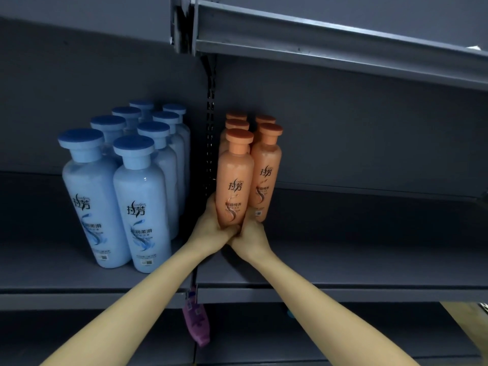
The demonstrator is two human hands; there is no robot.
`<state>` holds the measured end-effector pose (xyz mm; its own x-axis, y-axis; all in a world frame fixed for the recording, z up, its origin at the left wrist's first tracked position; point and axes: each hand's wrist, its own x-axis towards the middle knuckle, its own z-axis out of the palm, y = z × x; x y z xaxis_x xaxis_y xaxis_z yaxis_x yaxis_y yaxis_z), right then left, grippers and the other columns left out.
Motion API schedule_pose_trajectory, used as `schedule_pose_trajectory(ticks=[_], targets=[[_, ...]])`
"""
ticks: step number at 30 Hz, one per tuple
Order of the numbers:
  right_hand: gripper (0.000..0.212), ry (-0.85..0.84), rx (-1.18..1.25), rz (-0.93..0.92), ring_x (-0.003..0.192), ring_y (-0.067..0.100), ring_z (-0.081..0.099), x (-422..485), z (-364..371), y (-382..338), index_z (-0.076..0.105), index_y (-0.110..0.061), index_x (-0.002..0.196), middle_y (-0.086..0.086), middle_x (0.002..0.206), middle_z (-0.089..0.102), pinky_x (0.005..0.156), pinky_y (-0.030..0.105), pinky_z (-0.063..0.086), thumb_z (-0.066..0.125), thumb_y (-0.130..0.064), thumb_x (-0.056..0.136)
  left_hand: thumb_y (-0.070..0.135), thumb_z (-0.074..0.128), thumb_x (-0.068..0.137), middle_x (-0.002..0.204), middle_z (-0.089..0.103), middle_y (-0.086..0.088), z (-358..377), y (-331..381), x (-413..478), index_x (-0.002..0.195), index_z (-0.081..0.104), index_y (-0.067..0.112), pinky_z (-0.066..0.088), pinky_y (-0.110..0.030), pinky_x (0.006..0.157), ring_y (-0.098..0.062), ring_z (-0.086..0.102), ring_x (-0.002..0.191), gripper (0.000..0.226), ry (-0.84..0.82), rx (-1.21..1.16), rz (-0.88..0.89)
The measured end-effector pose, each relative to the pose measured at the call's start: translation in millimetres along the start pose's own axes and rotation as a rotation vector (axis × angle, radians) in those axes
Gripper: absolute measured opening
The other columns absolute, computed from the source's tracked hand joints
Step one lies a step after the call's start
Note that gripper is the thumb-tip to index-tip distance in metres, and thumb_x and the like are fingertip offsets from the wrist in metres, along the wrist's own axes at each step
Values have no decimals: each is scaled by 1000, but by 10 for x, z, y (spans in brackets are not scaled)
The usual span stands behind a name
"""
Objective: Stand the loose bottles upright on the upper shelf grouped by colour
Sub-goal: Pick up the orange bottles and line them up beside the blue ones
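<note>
An orange bottle (234,180) stands upright at the front of a group of several orange bottles (265,170) on the upper shelf (343,260). My left hand (214,225) and my right hand (250,233) are both wrapped around its base. Several blue bottles (124,186) stand upright in rows on the left section of the same shelf, apart from the orange group. A purple bottle (196,323) lies loose on the lower shelf, partly hidden behind my left forearm.
A slotted black upright (210,122) divides the two shelf sections between the blue and orange groups. Another shelf (330,48) overhangs above. Bare shelf surface stretches to the right of the orange bottles. A teal object (290,313) peeks out below the shelf edge.
</note>
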<state>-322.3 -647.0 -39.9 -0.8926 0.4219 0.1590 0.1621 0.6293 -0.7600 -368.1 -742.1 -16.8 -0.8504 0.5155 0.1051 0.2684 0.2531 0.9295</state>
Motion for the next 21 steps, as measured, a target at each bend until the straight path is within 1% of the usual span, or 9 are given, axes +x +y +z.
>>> schedule_pose_trajectory(ticks=[2, 6, 8, 10, 13, 15, 19, 21], targets=[[57, -2, -8, 6, 108, 23, 59, -8, -13, -12, 35, -10, 132, 9, 118, 60, 89, 30, 50, 65, -17, 84, 1, 69, 77, 137, 48, -6, -1, -6, 2, 147, 16, 21, 39, -30, 102, -19, 45, 127, 90, -9, -7, -1], [53, -11, -20, 15, 108, 23, 59, -26, -30, -36, 37, -10, 130, 10, 117, 60, 90, 31, 50, 63, -14, 84, -1, 68, 78, 137, 46, -4, -4, -20, 5, 147, 15, 21, 37, -27, 100, -18, 44, 128, 90, -26, -28, 10], [52, -6, -18, 23, 108, 23, 59, -34, -31, -39, 37, -10, 130, 9, 117, 60, 88, 28, 49, 63, -14, 85, -1, 67, 79, 137, 46, -4, -3, -27, 5, 147, 14, 21, 36, -26, 100, -18, 44, 128, 90, -32, -29, 6], [52, 1, -23, 26, 108, 23, 59, -46, -28, -50, 37, -9, 131, 9, 117, 60, 82, 22, 46, 62, -14, 85, -2, 67, 79, 137, 46, -5, -2, -32, 14, 147, 14, 21, 36, -26, 100, -18, 43, 128, 89, -33, -27, 11], [51, 15, -35, 24, 106, 22, 60, -60, -23, -62, 39, -9, 130, 9, 115, 62, 78, 20, 43, 63, -15, 86, -2, 65, 80, 139, 44, -6, 4, -41, 29, 148, 12, 20, 35, -27, 101, -19, 41, 129, 89, -37, -14, 13], [51, 11, -59, 28, 106, 24, 60, -68, -23, -70, 38, -8, 129, 10, 115, 62, 79, 23, 46, 63, -15, 86, -1, 65, 80, 140, 43, -6, 6, -56, 33, 148, 10, 20, 34, -27, 102, -19, 41, 130, 89, -43, -4, 17], [52, -25, -173, 22, 104, 30, 60, -96, -73, -81, 36, -4, 129, 15, 115, 60, 83, 34, 51, 63, -17, 86, 0, 65, 81, 141, 42, -4, -4, -84, 38, 149, 8, 21, 33, -24, 101, -17, 40, 131, 91, -59, -1, 35], [51, -42, -245, 9, 103, 33, 60, -124, -118, -91, 36, -3, 129, 17, 116, 59, 82, 37, 51, 61, -20, 88, 3, 67, 80, 138, 44, -2, -23, -81, 42, 148, 11, 21, 35, -25, 100, -16, 42, 128, 90, -61, 43, 54]])
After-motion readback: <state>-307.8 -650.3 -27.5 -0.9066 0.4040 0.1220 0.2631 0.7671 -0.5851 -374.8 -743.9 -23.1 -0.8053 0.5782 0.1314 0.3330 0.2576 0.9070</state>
